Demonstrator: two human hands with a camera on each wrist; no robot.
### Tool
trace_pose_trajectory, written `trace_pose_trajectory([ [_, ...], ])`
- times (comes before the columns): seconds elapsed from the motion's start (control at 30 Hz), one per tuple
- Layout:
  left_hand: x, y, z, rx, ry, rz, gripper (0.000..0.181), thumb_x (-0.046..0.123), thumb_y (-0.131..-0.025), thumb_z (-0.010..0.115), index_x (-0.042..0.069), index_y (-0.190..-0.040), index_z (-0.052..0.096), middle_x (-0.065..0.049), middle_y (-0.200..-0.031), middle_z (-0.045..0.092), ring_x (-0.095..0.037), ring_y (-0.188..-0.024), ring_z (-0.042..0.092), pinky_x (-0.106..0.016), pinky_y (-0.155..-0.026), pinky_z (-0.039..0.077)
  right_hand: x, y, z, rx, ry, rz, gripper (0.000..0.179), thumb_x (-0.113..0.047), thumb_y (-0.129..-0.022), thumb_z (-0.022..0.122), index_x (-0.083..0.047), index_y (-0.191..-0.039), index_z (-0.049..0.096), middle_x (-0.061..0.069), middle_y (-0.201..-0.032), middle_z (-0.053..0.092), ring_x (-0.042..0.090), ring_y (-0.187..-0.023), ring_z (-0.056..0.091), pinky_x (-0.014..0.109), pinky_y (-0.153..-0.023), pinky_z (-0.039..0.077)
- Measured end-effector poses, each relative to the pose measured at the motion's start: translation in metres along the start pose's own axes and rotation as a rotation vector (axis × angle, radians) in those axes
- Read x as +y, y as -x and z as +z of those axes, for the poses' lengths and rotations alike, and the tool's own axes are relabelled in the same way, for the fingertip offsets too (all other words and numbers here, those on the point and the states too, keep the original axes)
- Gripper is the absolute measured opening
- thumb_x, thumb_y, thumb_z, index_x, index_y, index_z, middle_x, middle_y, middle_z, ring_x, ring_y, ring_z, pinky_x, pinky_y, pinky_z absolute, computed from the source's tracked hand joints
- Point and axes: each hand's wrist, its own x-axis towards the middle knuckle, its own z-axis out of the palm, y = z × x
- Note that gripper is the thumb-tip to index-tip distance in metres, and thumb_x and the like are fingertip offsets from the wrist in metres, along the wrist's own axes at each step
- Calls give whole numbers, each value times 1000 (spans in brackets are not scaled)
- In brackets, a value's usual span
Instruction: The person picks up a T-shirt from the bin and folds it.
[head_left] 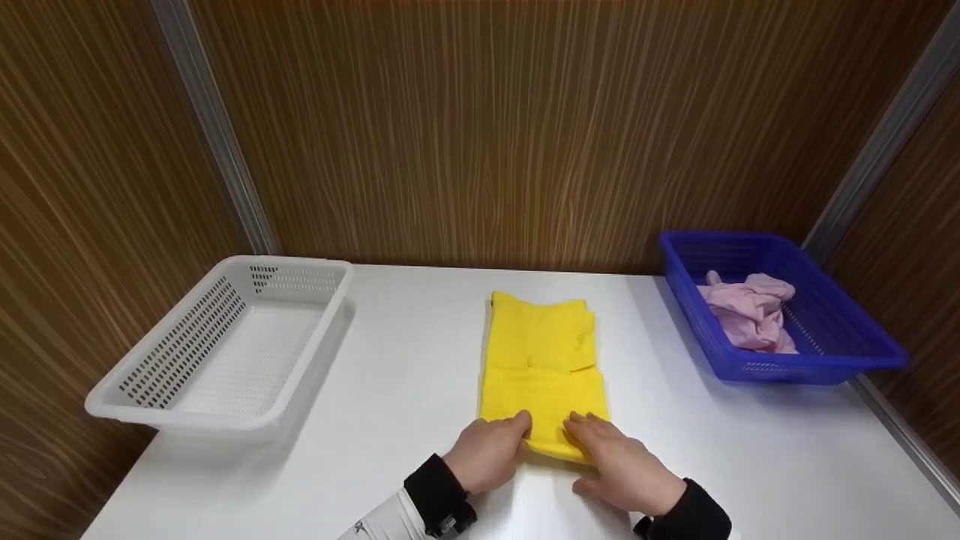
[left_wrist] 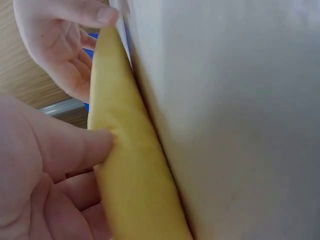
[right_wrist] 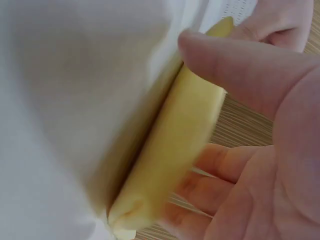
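Observation:
A folded yellow garment (head_left: 544,390) lies flat on the white table, its rolled or folded near edge towards me. At its near left corner, my left hand (head_left: 487,454) pinches the edge; in the left wrist view the thumb presses the yellow fold (left_wrist: 132,165) while the fingers lie over the top. My right hand (head_left: 626,465) rests its fairly straight fingers on the near right part of the cloth. Its thumb (right_wrist: 220,55) stands apart from the fold in the right wrist view. What kind of garment it is cannot be made out.
A white perforated basket (head_left: 319,352) stands on the left of the table (head_left: 405,345). On the right, a blue basket (head_left: 697,315) contains a crumpled pink cloth (head_left: 750,311). Wood-grain panels (head_left: 480,135) enclose the back and both sides.

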Motion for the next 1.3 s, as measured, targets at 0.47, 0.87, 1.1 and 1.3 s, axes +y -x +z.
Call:
trace_pose_trajectory([
  [0.47, -9, 7, -1, -19, -142, 23, 29, 8, -94, 69, 16, -122, 69, -6, -141, 71, -21, -134, 65, -41, -99, 57, 7, -2, 0, 53, 140, -42, 41, 12, -97, 57, 1, -135, 67, 22, -145, 65, 44, -133, 63, 59, -105, 53],
  [0.87, -16, 10, -36, -152, -24, 28, 17, -2, -85, 67, 13, -92, 69, 3, -75, 64, -11, -68, 55, -27, -64, 45, 15, 7, -27, -25, 37, -127, 13, 2, -96, 62, -8, -102, 68, -2, -84, 69, 12, -73, 63, 33, -68, 54],
  [1.1, -18, 18, -67, -303, 251, 91, 24, 2, -89, 57, 15, -72, 46, 8, -64, 34, -8, -60, 36, -19, -61, 31, 16, 21, -63, -244, -319, -107, 19, -17, -105, 61, -13, -87, 60, -15, -72, 37, -3, -63, 35, 21, -60, 30],
  [1.3, -37, 8, -81, -241, 547, 77, 7, 9, -91, 62, 6, -85, 63, 11, -68, 42, -3, -60, 38, -17, -62, 34, 28, 15, -85, -240, -531, -61, 19, -18, -105, 61, -2, -98, 69, -8, -82, 65, -3, -68, 54, 19, -63, 47],
])
